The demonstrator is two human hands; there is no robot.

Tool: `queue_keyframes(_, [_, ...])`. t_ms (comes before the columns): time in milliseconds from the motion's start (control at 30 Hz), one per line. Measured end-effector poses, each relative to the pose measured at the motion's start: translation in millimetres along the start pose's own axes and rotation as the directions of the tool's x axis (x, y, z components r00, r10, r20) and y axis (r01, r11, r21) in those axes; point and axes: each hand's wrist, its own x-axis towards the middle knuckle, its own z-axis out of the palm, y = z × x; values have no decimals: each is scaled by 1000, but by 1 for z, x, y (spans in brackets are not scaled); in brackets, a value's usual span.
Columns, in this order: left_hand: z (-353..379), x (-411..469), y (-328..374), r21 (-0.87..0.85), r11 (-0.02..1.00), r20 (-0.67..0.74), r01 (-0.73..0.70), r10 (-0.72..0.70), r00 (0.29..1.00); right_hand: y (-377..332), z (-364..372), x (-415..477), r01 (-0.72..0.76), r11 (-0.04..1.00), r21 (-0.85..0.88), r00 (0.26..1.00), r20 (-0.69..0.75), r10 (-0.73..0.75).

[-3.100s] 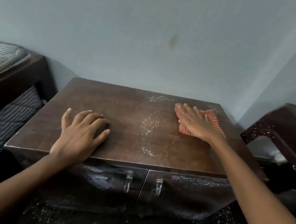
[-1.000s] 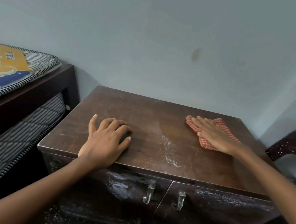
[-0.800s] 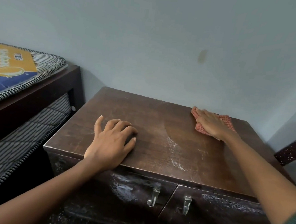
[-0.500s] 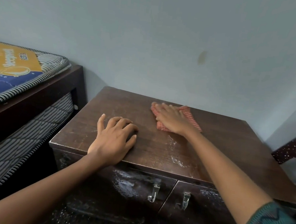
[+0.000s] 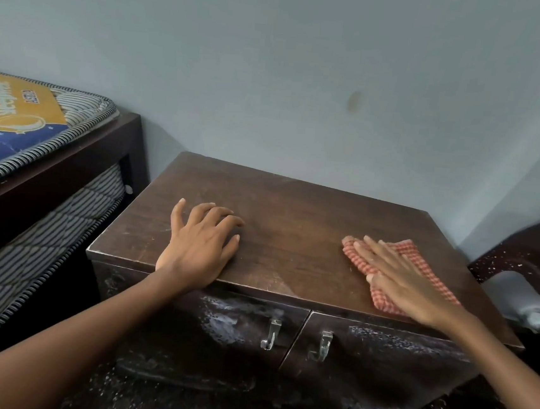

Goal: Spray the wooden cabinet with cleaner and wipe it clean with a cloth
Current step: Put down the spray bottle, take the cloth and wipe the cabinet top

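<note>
"At the far left of my feed sits a striped mattress on a dark bed frame, not our concern."

"And beside it?"

"The left hand, braced on the wooden cabinet near its front left corner: fingers loosely bent, tips on the wood, holding nothing."

"Where's the cloth?"

"The red checked cloth lies on the top by the front right edge, under the right hand, which is flat, fingers straight, pressing down rather than gripping. Half a second ago it was at the back, left of centre, so I read one long sweep across."

"Any effect?"

"The white streaks that sat mid-top a second ago are gone; the top looks nearly done."

"Finished, then?"

"I'd say not. Both doors below, around the metal handles, are still mottled with white residue, so the front wants wiping next. Further right stands a dark speckled stool. No spray bottle in my view."
</note>
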Motion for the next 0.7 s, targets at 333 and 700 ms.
queue_keyframes(333, [-2,-1,3,-56,998,-51,14,-17,999,-86,1,105,-31,999,31,1000,7,31])
queue_keyframes(700, [-17,-5,-4,-166,984,-190,63,-95,977,-132,19,29,256,965,-50,966,24,-256])
